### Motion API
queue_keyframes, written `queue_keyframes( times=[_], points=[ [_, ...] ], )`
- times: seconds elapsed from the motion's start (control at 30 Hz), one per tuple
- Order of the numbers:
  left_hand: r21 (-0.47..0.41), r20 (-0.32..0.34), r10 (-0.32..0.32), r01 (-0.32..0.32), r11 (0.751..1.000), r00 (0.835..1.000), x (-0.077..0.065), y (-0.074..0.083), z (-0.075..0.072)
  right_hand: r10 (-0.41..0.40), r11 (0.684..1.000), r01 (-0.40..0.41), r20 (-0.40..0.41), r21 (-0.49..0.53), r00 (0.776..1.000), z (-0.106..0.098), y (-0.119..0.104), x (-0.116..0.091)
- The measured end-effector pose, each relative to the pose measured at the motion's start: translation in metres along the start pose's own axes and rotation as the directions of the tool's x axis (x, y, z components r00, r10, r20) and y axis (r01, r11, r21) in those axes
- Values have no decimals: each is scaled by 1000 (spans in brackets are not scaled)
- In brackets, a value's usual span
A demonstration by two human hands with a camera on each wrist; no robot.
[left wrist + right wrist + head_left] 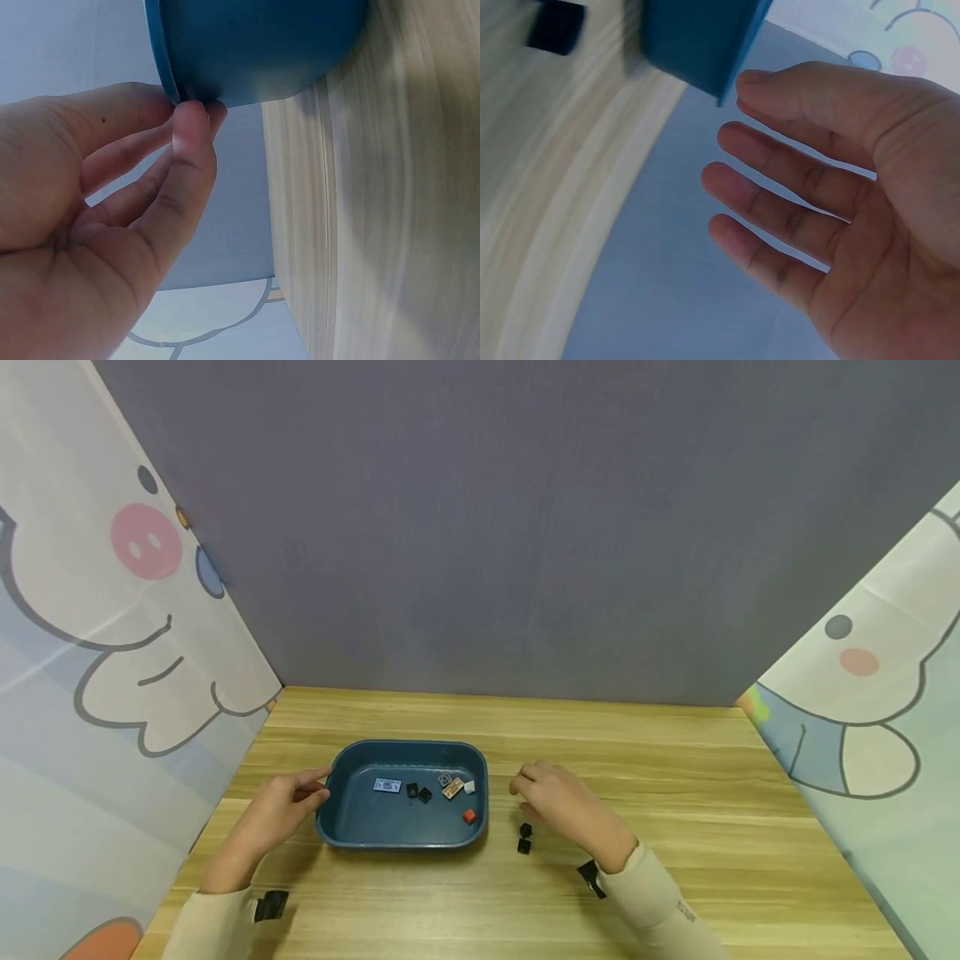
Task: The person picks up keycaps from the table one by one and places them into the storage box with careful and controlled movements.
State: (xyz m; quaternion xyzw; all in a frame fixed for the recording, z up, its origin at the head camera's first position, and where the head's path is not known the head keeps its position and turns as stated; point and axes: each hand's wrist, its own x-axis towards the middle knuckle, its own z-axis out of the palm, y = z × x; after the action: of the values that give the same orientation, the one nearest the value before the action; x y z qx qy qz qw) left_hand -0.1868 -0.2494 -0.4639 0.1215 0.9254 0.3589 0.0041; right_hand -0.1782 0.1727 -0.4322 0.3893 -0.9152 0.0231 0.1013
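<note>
A dark blue plastic tray [401, 846] sits on the wooden table, left of the middle. At its left end my left hand [279, 814] pinches the rim, thumb and fingertips meeting at the edge in the left wrist view. Inside the tray lie a light blue printed tile [387, 786], an orange-tan printed tile [453, 788], a small grey square piece [444, 779], two small black pieces [425, 795], a white cube [469, 787] and a red cube [469, 817]. My right hand [558, 802] hovers right of the tray, holding nothing, its fingers loosely bent and apart from the rim.
Two small black cubes [524, 846] lie on the table [720, 827] near the right hand, one behind the other. A grey panel [495, 527] closes the back, and cartoon-printed sheets [67, 610] stand along both sides. Black straps show at both wrists.
</note>
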Motion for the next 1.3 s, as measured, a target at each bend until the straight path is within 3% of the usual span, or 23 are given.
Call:
queue_keyframes(
  times=[0.3, 0.53, 1.3],
  points=[
    [9, -4, -6, 6, 1000, 1000, -1, 0, 0, -35, 999, 35, 9, -2, 999, 17, 3, -15],
    [6, -10, 5, -5, 1000, 1000, 0, 3, -1, -5, 998, -1, 83, 64, 997, 27, 3, -22],
    [4, 3, 4, -4, 1000, 1000, 0, 3, -1, 15, 996, -25, 107, 88, 994, 43, 6, -25]
  ],
)
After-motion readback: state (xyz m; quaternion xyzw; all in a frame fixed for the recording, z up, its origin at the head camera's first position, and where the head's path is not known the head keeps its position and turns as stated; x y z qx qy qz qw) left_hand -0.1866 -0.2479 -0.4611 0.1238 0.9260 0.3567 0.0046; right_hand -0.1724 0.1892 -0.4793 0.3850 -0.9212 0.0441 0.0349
